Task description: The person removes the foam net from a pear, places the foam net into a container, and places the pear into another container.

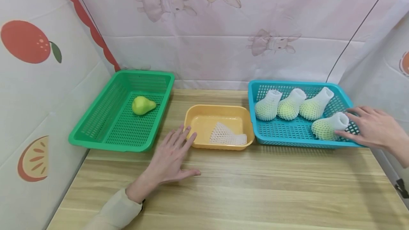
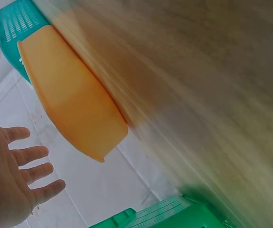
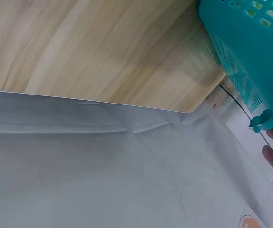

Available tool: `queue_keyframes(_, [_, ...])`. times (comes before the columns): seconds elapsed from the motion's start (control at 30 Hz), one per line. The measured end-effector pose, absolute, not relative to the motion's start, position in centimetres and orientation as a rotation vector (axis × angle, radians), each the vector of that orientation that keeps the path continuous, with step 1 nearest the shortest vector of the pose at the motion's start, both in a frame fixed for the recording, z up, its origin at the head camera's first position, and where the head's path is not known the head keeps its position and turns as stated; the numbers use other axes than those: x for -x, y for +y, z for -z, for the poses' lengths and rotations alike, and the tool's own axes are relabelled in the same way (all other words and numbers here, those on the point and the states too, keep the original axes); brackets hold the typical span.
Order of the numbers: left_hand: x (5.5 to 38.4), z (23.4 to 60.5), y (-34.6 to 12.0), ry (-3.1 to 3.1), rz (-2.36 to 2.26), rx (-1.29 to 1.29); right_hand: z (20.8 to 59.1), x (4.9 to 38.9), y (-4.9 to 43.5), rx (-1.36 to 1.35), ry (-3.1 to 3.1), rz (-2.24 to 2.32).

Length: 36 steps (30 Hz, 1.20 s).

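In the head view, my left hand [image 1: 170,153] hovers with spread fingers in front of the yellow tray [image 1: 220,108], its fingertips right at the tray's left front corner. An empty white foam net [image 1: 227,136] lies inside that tray. My right hand [image 1: 374,125] reaches over the right side of the blue basket [image 1: 281,141]. Thumb and fingers stand apart around the open net end of a net-wrapped pear [image 1: 322,130], the thumb tip overlapping the net. Several more pears in white nets [image 1: 289,107] lie along the basket's back.
A green basket [image 1: 96,144] at the left holds one bare pear [image 1: 142,105]. All three containers stand on a wooden table [image 1: 243,187]. Printed cloth [image 1: 217,63] hangs behind and at both sides. The right wrist view shows the table edge [image 3: 127,103] close to the blue basket.
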<state>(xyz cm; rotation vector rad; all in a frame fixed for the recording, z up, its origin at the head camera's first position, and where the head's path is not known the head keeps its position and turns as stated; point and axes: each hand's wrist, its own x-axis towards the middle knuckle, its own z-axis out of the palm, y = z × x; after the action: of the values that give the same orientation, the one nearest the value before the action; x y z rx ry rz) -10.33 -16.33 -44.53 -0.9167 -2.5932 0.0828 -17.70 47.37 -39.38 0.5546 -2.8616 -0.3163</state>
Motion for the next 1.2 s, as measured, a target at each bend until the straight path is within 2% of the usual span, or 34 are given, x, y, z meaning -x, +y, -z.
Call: queue_keyframes(1.2, [10.4, 45.0, -16.3, -2.599, -0.105, 0.914, 39.8, 20.4, 44.8, -0.772, -2.993, 0.427])
